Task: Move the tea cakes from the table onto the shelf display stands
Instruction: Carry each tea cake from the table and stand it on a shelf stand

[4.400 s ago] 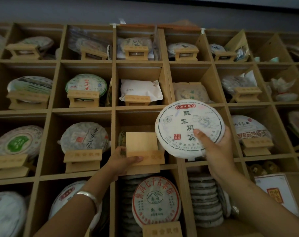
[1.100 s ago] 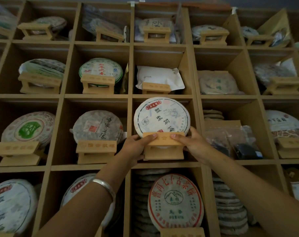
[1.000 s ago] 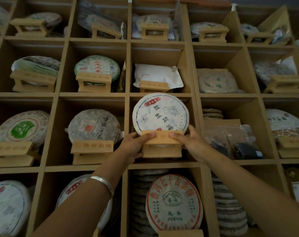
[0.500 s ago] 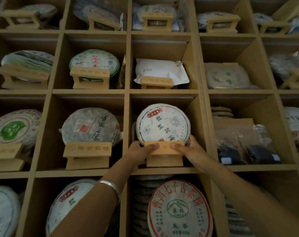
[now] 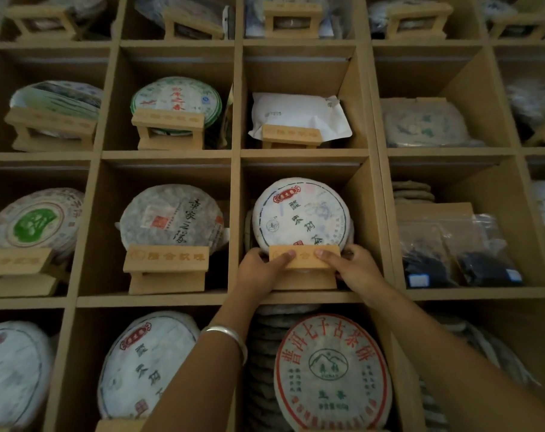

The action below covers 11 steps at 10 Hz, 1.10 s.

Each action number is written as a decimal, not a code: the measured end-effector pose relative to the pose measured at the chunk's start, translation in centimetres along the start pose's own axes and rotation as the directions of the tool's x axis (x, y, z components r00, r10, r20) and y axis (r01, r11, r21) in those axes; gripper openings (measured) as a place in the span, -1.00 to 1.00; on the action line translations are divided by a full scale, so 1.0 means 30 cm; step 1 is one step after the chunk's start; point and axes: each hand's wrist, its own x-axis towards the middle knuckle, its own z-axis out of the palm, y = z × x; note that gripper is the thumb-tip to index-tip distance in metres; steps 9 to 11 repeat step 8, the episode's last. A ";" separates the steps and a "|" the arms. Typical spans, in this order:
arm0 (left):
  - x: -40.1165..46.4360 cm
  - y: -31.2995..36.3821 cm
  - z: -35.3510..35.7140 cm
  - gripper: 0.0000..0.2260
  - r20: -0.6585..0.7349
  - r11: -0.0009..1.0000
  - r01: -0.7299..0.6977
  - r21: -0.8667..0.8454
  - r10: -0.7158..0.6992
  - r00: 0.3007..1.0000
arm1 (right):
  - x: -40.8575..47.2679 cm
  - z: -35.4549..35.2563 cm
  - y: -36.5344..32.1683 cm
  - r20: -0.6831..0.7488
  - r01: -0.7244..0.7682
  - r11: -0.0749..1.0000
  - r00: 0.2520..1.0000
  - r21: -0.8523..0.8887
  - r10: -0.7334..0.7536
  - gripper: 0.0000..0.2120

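Wooden shelf (image 5: 299, 297) cubbies fill the view. Left hand (image 5: 258, 271) and right hand (image 5: 355, 271) each pinch an end of the stand (image 5: 305, 263), where the tea cake (image 5: 300, 213) leans upright. Jolting the stand could roll the cake off.

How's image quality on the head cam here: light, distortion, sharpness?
Head view: dim overall, cubby interiors in deep shadow; wide-angle bowing splays the shelf uprights outward; top row and corners soft, centre sharper, so print on the white tea cake reads clearly; no hard glare; left hand and right hand on the wooden stand show little motion blur.
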 end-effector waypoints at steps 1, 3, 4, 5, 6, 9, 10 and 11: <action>-0.007 -0.002 0.019 -0.47 -0.092 0.996 0.017 0.090 -0.009 0.996 | 0.001 0.011 0.000 -0.030 -0.032 0.997 0.999 -0.071 0.030 -0.61; -0.065 -0.020 0.002 -0.50 -0.148 0.977 -0.047 0.207 0.079 0.986 | -0.008 0.018 -0.012 -0.047 -0.068 0.988 0.997 -0.142 0.062 -0.50; -0.098 -0.037 -0.033 -0.62 -0.056 0.965 -0.096 0.242 0.112 0.992 | -0.029 0.022 -0.028 -0.035 -0.050 0.980 0.998 -0.192 0.044 -0.64; -0.143 -0.051 -0.077 -0.72 -0.005 0.952 -0.179 0.249 0.186 0.983 | -0.069 0.028 -0.041 -0.078 -0.018 0.962 0.997 -0.274 -0.003 -0.73; -0.195 -0.066 -0.127 -0.78 0.090 0.950 -0.198 0.241 0.181 0.979 | -0.155 0.023 -0.043 -0.131 0.073 0.944 0.984 -0.322 -0.121 -0.86; -0.305 -0.163 -0.212 -0.73 0.401 0.864 -0.221 0.453 0.024 0.916 | -0.360 -0.006 -0.007 0.093 0.342 0.689 0.924 -0.639 -0.372 -0.76; -0.305 -0.163 -0.212 -0.73 0.401 0.864 -0.221 0.453 0.024 0.916 | -0.360 -0.006 -0.007 0.093 0.342 0.689 0.924 -0.639 -0.372 -0.76; -0.305 -0.163 -0.212 -0.73 0.401 0.864 -0.221 0.453 0.024 0.916 | -0.360 -0.006 -0.007 0.093 0.342 0.689 0.924 -0.639 -0.372 -0.76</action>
